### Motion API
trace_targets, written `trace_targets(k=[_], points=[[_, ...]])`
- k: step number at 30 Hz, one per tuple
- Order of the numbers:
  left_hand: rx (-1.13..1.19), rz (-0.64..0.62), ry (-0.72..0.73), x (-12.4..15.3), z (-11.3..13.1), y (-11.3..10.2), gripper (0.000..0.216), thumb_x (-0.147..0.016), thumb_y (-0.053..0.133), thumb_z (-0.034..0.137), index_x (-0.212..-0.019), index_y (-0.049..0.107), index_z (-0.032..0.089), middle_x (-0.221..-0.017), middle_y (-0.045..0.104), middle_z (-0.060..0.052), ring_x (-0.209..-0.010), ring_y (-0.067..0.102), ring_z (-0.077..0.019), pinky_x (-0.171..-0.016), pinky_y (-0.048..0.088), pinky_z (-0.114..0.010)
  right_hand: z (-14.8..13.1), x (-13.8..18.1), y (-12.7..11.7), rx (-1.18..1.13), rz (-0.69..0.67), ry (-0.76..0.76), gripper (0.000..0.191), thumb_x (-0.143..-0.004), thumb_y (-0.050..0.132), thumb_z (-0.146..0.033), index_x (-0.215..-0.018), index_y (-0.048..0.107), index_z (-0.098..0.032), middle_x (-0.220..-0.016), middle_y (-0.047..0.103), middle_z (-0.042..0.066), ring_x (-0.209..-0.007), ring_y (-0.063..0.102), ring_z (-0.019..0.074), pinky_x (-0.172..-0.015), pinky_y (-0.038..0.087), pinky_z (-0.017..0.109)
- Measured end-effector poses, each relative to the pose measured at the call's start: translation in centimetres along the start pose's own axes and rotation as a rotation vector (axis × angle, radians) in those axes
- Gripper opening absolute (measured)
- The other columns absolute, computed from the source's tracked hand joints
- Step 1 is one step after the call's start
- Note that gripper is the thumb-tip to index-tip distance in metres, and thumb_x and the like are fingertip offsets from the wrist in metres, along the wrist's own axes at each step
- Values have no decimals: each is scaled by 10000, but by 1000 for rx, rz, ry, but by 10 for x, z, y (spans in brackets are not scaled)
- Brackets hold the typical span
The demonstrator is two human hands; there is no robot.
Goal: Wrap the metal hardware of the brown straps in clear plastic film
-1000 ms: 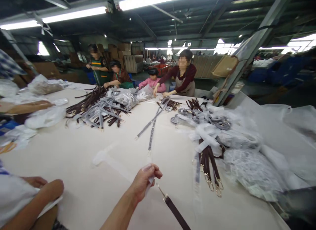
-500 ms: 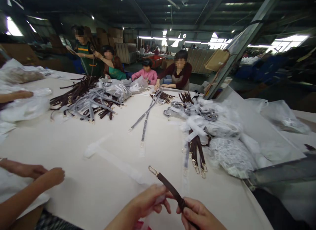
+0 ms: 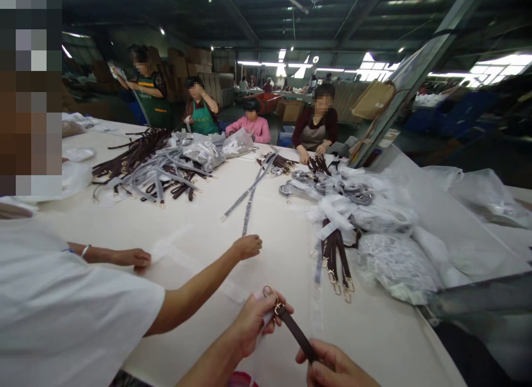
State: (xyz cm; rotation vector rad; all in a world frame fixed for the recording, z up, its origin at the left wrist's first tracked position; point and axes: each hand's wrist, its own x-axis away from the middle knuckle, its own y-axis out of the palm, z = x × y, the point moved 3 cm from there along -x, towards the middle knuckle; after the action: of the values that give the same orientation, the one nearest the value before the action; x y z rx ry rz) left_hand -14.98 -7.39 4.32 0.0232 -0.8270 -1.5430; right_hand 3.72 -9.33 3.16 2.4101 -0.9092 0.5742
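Note:
A dark brown strap (image 3: 296, 332) with a gold-coloured metal clasp (image 3: 271, 294) at its far end stretches between my two hands. My left hand (image 3: 254, 320) is closed on the clasp end, and a small piece of whitish wrapping shows under its fingers. Lower down, my right hand (image 3: 334, 365) pinches the strap between thumb and fingers; the rest of the strap runs out of sight below. Two grey-wrapped straps (image 3: 245, 201) lie crossed on the table ahead. Right of them, several brown straps (image 3: 334, 254) with gold clasps hang together out of white wrapping.
A co-worker's white sleeve (image 3: 103, 304) and bare arm (image 3: 195, 290) reach across from the left, close to my left hand. A heap of straps (image 3: 137, 159) lies at the back left. Bagged plastic (image 3: 394, 265) fills the right side. Several people work along the far edge.
My left hand has shifted up onto the clasp, which was free before. The co-worker on the left has leaned in, reaching toward the crossed straps. A person opposite now handles the right-hand pile.

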Motion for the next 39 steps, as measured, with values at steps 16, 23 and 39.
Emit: trace_targets(k=[16, 23, 39], points=[[619, -205, -97, -27, -19, 39, 406, -816, 703, 395, -1135, 629, 155, -1127, 690, -135, -1003, 645, -220, -973, 428, -344, 6, 21, -17, -334, 667, -303, 513, -641, 833, -473, -920, 496, -204, -861, 647, -14, -386, 198, -46, -410, 81, 182], [609, -142, -64, -33, -23, 48, 467, -744, 776, 417, -1101, 654, 143, -1098, 692, -136, -995, 636, -220, -998, 430, -356, 29, 1, -2, -281, 560, -206, 544, -599, 801, -601, -785, 545, -158, -479, 437, -103, -321, 217, -13, -364, 71, 193], [-277, 18, -72, -10, -55, 44, 355, -595, 672, 470, -677, 685, 125, -635, 592, -30, -605, 504, -148, -562, 329, -281, 15, 3, -7, -87, 855, -304, 542, -629, 723, -681, -697, 567, -166, -486, 422, -82, -382, 314, 51, -407, 217, 229]])
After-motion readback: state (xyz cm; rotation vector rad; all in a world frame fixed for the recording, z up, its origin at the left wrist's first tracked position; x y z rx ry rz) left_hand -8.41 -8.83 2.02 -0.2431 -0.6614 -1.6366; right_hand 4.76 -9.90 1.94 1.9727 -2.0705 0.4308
